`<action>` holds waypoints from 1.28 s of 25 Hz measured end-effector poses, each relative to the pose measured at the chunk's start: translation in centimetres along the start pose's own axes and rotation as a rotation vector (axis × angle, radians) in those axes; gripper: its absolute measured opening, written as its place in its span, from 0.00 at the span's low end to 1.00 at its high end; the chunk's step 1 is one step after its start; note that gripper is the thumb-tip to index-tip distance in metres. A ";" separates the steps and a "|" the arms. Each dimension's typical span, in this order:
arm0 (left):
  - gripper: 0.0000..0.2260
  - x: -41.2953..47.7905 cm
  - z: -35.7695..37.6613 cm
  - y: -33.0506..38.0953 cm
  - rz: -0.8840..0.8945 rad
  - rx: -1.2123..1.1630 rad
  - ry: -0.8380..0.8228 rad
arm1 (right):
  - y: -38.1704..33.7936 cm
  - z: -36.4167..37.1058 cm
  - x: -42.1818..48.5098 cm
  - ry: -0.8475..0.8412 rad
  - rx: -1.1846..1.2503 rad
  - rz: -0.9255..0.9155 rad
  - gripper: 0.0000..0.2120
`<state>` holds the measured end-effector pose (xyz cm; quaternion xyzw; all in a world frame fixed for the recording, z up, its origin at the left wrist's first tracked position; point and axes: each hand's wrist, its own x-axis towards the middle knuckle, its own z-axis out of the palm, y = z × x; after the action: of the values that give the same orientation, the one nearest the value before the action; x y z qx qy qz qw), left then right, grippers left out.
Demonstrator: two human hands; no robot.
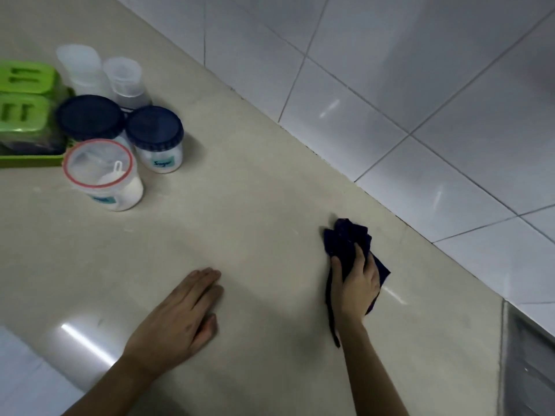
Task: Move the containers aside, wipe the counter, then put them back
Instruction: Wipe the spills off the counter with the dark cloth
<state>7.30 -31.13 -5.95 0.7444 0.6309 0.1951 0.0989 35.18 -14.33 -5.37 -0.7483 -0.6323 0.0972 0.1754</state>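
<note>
My right hand (356,282) presses a crumpled dark blue cloth (345,238) onto the beige counter (240,223), close to the tiled wall. Flat on the counter to its left rests my left hand (183,310), palm down, fingers together, holding nothing. Several containers stand grouped at the upper left: a clear tub with a red-rimmed lid and a scoop inside (103,174), a dark-lidded jar labelled "Sugar" (156,139), another dark-lidded jar (90,117) and two translucent white bottles (81,69) (126,81).
A green tray with green-lidded boxes (25,100) sits at the far left edge. A white tiled wall (420,85) borders the counter on the right. A metal sink edge (528,355) shows at the lower right.
</note>
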 end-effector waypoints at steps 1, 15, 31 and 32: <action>0.19 -0.1 0.0 0.0 0.001 -0.002 -0.001 | -1.2 0.6 0.0 0.025 0.001 0.057 0.26; 0.18 0.3 -0.3 -0.1 0.021 -0.026 0.047 | -3.0 0.5 -1.2 -0.208 -0.045 -0.651 0.25; 0.18 -0.1 -0.4 -0.1 -0.003 -0.055 0.039 | 4.5 -3.7 -6.7 -0.380 -0.120 -1.087 0.26; 0.18 -0.1 -0.4 -0.2 -0.004 -0.051 0.038 | 4.3 -3.3 -5.3 -0.355 -0.111 -0.997 0.26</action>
<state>6.98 -31.20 -5.65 0.7365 0.6289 0.2250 0.1066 39.33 -20.61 -4.36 -0.3372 -0.9354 0.0936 0.0507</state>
